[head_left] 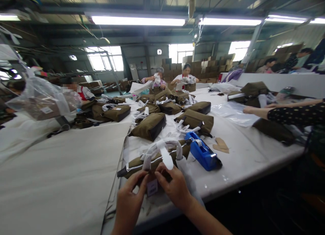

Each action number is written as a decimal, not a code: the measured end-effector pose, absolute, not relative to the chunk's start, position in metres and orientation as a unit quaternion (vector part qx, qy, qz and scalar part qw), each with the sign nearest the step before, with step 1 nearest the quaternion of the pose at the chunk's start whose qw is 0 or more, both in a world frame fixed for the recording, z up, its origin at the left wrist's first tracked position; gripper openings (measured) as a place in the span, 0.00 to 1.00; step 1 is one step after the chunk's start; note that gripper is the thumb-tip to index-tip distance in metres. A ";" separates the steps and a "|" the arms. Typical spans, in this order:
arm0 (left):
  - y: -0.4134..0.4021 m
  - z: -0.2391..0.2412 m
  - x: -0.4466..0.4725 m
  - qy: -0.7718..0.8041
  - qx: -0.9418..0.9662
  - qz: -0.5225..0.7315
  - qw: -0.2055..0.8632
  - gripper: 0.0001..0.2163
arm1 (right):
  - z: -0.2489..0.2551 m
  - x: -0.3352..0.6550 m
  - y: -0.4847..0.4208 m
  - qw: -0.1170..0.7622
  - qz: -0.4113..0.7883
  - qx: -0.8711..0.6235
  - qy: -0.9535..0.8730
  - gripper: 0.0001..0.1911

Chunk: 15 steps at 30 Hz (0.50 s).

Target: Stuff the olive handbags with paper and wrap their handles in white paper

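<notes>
Close in front of me an olive-green handbag (138,163) with dark ends and a pale zipper lies on the table. Its upright handles are wrapped in white padding (151,150), and a white strip (165,156) hangs over them. My left hand (130,197) pinches with thumb and forefinger at the near handle base, by the top of a white barcode tag (152,187). From the other side, my right hand (175,186) is closed at the same spot, fingers curled. The tag hangs between both hands; their exact grip is partly hidden.
A blue tape dispenser (204,152) and a brown paper scrap (220,145) lie to the right. Several olive bags (149,126) cover the table beyond. At right, a co-worker's arm (291,111) reaches over clear plastic (233,113). A plastic-wrapped bundle (48,103) stands left.
</notes>
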<state>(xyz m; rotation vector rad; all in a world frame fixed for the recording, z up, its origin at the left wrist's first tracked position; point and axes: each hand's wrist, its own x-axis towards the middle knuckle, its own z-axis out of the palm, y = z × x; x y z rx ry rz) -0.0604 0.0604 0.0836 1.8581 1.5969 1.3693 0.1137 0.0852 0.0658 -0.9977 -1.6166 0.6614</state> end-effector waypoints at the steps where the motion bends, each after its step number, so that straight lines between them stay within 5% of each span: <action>1: 0.060 0.084 -0.061 0.548 0.667 0.488 0.128 0.09 | 0.068 0.114 0.085 0.535 0.308 -0.425 -0.662 0.06; 5: 0.061 0.087 -0.062 0.501 0.710 0.495 0.019 0.07 | 0.071 0.116 0.086 0.543 0.391 -0.428 -0.607 0.05; 15: 0.064 0.090 -0.055 0.470 0.743 0.473 0.062 0.06 | 0.063 0.115 0.088 0.546 0.374 -0.407 -0.629 0.04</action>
